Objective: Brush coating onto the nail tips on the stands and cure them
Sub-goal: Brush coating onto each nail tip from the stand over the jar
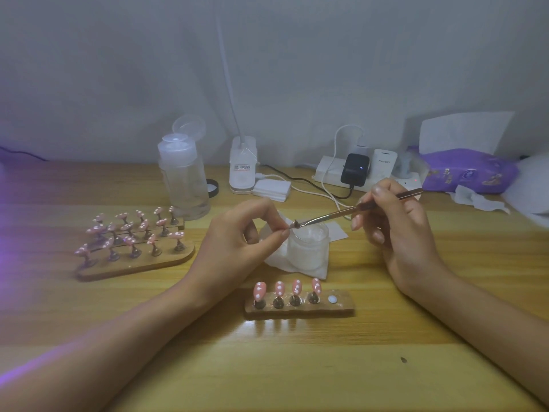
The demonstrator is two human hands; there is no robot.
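Note:
My left hand [243,236] pinches a small nail tip holder [292,226] between thumb and forefinger, above a small frosted jar [309,248] on a white wipe. My right hand [392,221] grips a thin brush [356,210] whose tip touches the held piece. In front of my hands a small wooden stand [341,307] carries several pink dotted nail tips [279,288]; its rightmost spot holds only a pale disc [332,299]. At the left a larger wooden stand [166,261] bears several pink tips [130,230].
A clear pump bottle [184,179] stands behind the large stand. A white lamp base [243,165], cotton pads [271,188], a power strip [326,171] with chargers and cables, and a purple tissue pack [466,171] line the back of the wooden table [297,367].

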